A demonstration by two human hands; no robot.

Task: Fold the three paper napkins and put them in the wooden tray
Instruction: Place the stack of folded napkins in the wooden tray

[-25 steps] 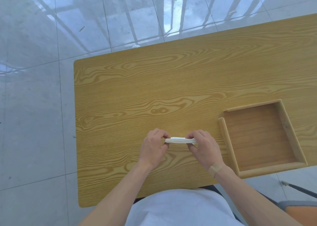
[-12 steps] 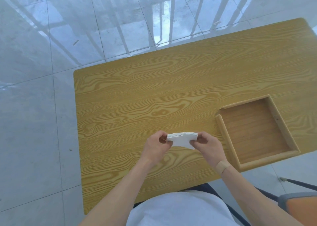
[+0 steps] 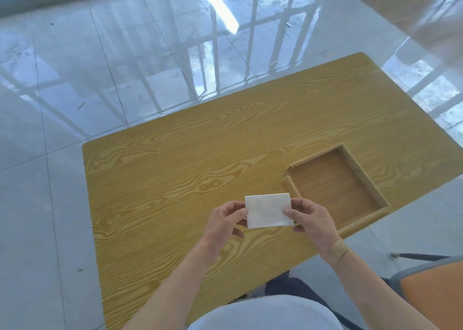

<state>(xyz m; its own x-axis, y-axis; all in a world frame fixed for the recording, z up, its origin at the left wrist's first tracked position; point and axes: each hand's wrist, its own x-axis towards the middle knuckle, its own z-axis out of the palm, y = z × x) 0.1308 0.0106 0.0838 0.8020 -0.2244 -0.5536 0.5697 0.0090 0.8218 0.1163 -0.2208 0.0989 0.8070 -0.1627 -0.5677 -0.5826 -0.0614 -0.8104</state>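
A yellow wood-grain desk (image 3: 200,169) stands on glossy pale floor tiles (image 3: 75,78) mirroring what may be window bars; an orange chair (image 3: 433,297) sits right.

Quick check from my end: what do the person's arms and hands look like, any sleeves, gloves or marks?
Both forearms are bare, with no sleeves, gloves, watch or rings in view. The left hand is unmarked. The right hand has a tan adhesive bandage stuck across the wrist.

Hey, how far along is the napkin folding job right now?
Nothing looks finished: the wooden tray holds no napkins. In hand: the left hand and right hand hold a white paper napkin stack above the table; it looks folded, though layers cannot be counted. Traying remains.
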